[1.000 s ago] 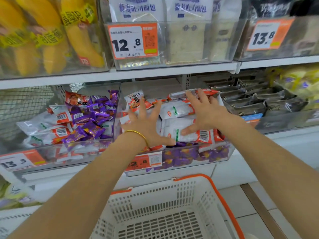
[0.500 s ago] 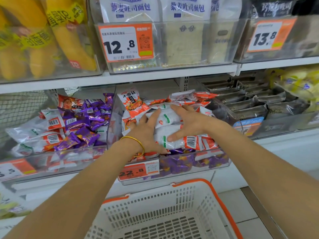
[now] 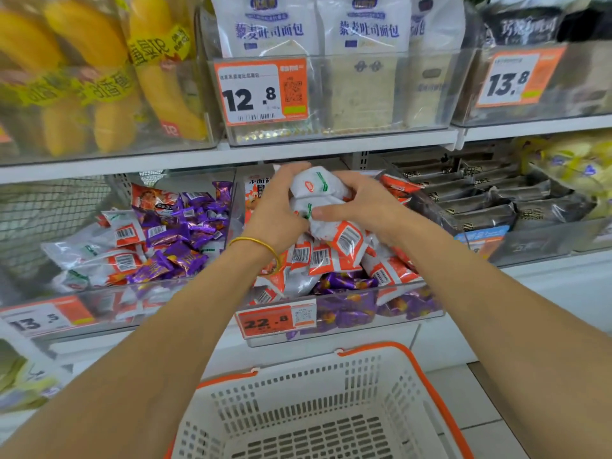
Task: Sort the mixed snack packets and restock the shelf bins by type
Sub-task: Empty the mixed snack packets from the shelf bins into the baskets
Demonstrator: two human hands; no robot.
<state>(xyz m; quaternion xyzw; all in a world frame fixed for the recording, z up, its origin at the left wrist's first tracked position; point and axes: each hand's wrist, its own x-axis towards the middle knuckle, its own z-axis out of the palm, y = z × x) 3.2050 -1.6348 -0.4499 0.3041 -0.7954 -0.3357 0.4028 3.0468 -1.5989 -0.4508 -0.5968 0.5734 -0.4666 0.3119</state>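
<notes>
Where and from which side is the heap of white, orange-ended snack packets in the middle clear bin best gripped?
Probably by their puffy white middles, from above and both sides, as the left hand and right hand do: the white, orange-ended snack packets are loose pillows, and the clear bin walls off a frontal reach.

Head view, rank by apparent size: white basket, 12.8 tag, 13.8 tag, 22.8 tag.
1. white basket, though it is nearest the camera, which inflates it.
2. 12.8 tag and 13.8 tag: look alike, not ranked.
3. 22.8 tag.
</notes>
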